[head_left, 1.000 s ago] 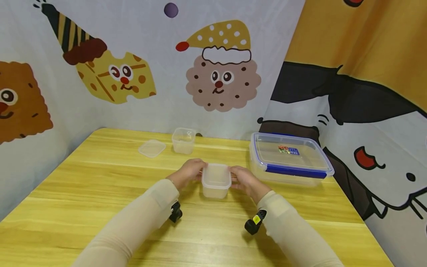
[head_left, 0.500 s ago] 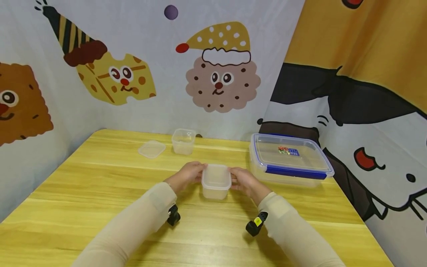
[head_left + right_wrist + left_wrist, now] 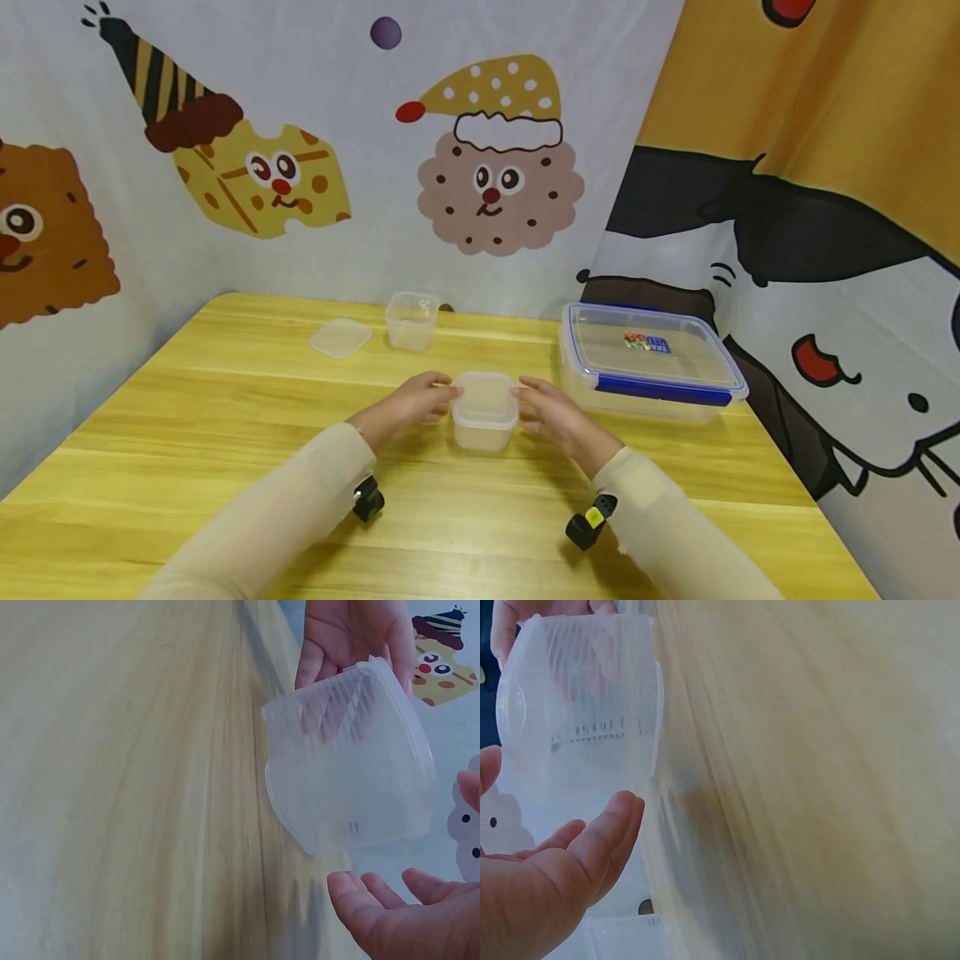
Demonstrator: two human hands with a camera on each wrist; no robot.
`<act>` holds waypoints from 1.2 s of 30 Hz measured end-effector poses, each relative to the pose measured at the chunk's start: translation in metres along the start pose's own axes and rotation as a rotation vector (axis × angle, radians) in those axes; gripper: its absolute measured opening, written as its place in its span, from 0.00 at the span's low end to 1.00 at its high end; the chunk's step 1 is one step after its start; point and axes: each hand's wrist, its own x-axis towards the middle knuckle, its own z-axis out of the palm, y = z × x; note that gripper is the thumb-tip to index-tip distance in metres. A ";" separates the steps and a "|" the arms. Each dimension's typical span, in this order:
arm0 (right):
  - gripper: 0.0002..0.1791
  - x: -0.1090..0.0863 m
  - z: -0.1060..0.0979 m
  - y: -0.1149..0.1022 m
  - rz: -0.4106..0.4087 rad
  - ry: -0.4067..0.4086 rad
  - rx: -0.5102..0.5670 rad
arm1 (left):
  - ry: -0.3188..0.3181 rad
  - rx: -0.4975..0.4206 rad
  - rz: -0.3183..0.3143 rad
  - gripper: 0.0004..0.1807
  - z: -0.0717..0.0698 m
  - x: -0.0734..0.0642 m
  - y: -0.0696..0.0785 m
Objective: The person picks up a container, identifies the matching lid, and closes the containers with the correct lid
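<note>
Evidently, all turns on how the small lidded tub (image 3: 483, 414) sits between our 2 hands, if we take 12 o'clock as straight away from us in the head view. From the tub, our left hand (image 3: 408, 404) lies at 9 o'clock and our right hand (image 3: 555, 418) at 3 o'clock, flanking it almost evenly, so we cannot call either hand clearly nearer. The tub stands upright on the table (image 3: 472, 533), its near side facing 6 o'clock. Its top looks close to square, so we make out no marked long axis.

Neither hand grips it. Our fingers are loosely spread, and each wrist view shows a gap between the fingertips and the tub's wall. The thumbs come very near the rim at about 10 and 2 o'clock; whether they touch it, we cannot tell. Closing in from 9 and 3 together would, we judge, suit this placing better than a reach with 1 hand.

Beyond, the open tub (image 3: 412, 322) stands at 11 o'clock from the lidded tub, a loose lid (image 3: 341, 338) lies flat at 10, and the large blue-clipped box (image 3: 652, 354) sits at 2, well apart from our left hand.
</note>
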 end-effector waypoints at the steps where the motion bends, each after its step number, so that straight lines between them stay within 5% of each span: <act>1: 0.37 -0.001 -0.001 0.000 -0.003 0.001 0.002 | -0.003 0.004 -0.001 0.32 -0.001 -0.002 0.000; 16: 0.41 -0.015 -0.004 0.010 -0.063 -0.062 -0.035 | -0.076 0.061 0.047 0.37 -0.006 -0.014 -0.011; 36: 0.35 -0.024 0.008 0.016 -0.064 -0.012 -0.072 | 0.001 0.110 0.097 0.32 0.006 -0.021 -0.016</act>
